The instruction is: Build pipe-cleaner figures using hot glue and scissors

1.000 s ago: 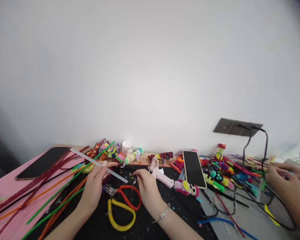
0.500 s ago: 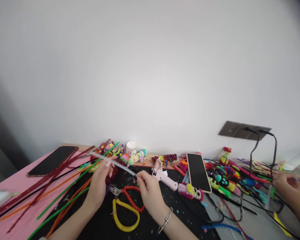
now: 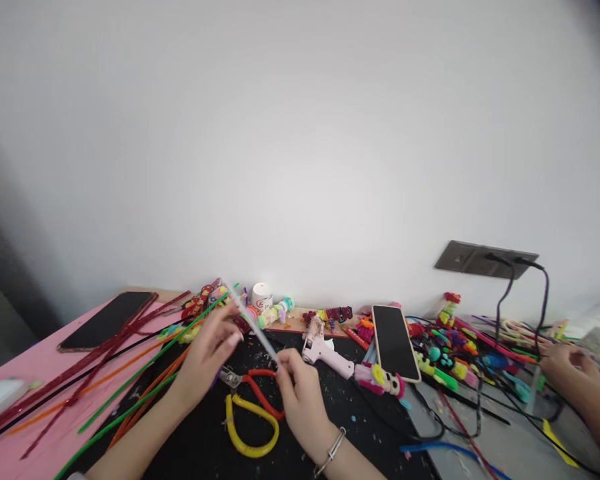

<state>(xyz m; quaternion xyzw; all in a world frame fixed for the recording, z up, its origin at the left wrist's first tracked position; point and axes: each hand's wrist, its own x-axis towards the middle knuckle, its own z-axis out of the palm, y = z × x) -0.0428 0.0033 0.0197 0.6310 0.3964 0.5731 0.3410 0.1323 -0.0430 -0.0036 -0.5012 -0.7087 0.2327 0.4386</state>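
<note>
My right hand (image 3: pixel 304 393), with a bangle at the wrist, pinches the lower end of a long translucent glue stick (image 3: pixel 255 327). The stick tilts up and to the left. Close beside its upper part is my left hand (image 3: pixel 207 357), thumb and fingers apart and holding nothing that I can see; whether a fingertip touches the stick I cannot tell. Between my hands, on the black mat (image 3: pixel 205 443), lie pliers (image 3: pixel 253 427) with one yellow and one red handle. A pale pink glue gun (image 3: pixel 333 357) lies just beyond my right hand.
Pipe cleaners (image 3: pixel 125 367) spread across the pink surface at left, near a dark phone (image 3: pixel 107 321). Small pipe-cleaner figures (image 3: pixel 275 312) and a white roll (image 3: pixel 262 297) line the wall. Another phone (image 3: pixel 396 343) lies right, before cables and another person's hands (image 3: pixel 567 370).
The glue stick has swung more upright in my right hand. My left hand has loosened from the stick, its fingers now apart.
</note>
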